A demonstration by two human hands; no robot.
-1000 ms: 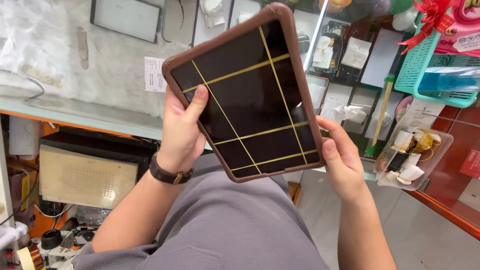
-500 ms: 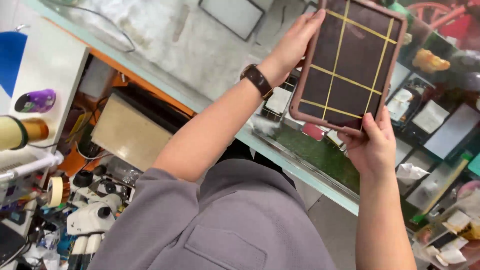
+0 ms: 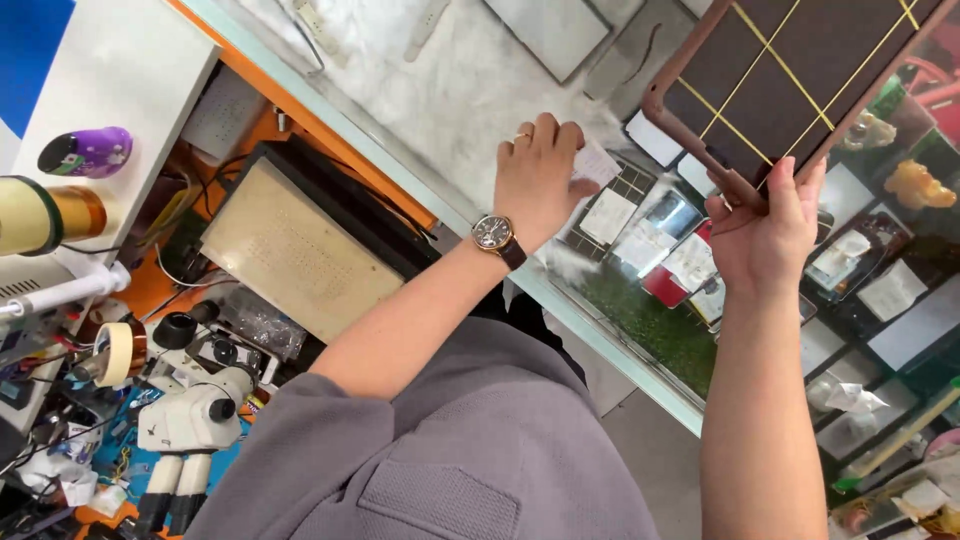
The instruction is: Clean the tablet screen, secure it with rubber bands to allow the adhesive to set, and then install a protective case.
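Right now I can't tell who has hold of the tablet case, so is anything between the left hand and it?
Nothing visible stands between them. The left hand rests on the glass counter, apart from the brown tablet case, which the right hand holds by its lower corner; only open counter surface lies in the gap.

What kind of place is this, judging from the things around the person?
Probably a small electronics repair shop. A white stereo microscope stands beside rolls of tape, and a glass counter shows small devices under it. The right hand holds a tablet in a brown case.
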